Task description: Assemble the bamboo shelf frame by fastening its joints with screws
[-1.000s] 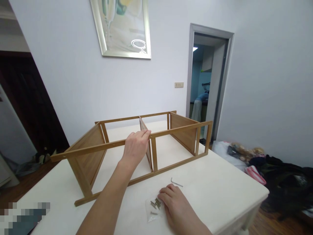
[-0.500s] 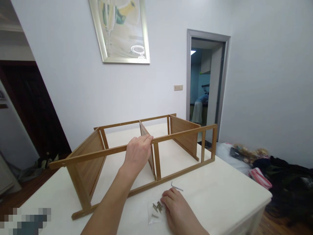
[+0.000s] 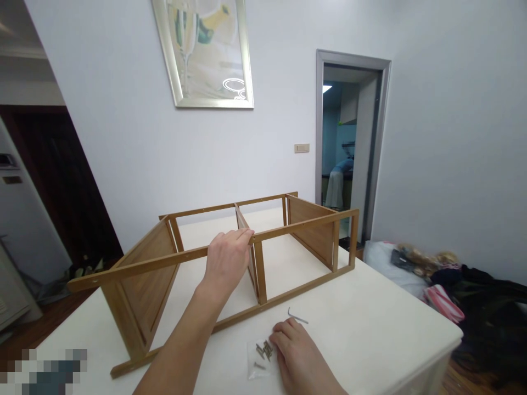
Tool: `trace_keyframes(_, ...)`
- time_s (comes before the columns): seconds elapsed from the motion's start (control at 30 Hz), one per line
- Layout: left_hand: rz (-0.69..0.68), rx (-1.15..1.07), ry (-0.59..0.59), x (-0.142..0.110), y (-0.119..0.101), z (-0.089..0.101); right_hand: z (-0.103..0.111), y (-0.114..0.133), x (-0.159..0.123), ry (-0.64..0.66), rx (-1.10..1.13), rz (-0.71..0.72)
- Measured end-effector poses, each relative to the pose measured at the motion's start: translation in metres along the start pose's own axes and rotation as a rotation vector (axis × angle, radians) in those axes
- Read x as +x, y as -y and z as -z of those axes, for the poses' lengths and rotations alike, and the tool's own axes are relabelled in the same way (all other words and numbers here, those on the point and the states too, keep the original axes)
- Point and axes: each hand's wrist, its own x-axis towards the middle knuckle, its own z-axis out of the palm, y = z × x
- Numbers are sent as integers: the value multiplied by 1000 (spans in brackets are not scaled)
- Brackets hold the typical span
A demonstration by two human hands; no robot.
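A bamboo shelf frame (image 3: 304, 222) lies on its side on the white table (image 3: 370, 329). My left hand (image 3: 227, 260) is closed over its upper front rail, near the middle divider panel. Low on the table my right hand (image 3: 298, 356) rests with its fingers bent, fingertips at a small clear bag of screws (image 3: 260, 354). Whether those fingers pinch a screw is hidden. A metal hex key (image 3: 297, 316) lies just beyond that hand.
A framed picture (image 3: 206, 52) hangs on the far wall. An open doorway (image 3: 346, 148) stands to the right of it. Clothes and bags (image 3: 444, 280) are piled past the table's right edge. A dark door (image 3: 53, 186) is at the left.
The frame has shifted slightly left and nearer under my left hand. My right hand stays at the screw bag. The view has tilted a little.
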Motion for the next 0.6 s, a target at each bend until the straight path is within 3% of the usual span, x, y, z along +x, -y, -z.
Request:
trace_keyframes(0.23,-3,19,-33,-5,-3,-5,10,7,-1,-82,80,63)
trace_keyframes(0.6,46,34,47,-4,-3,3,4,1,0,85,43,-6)
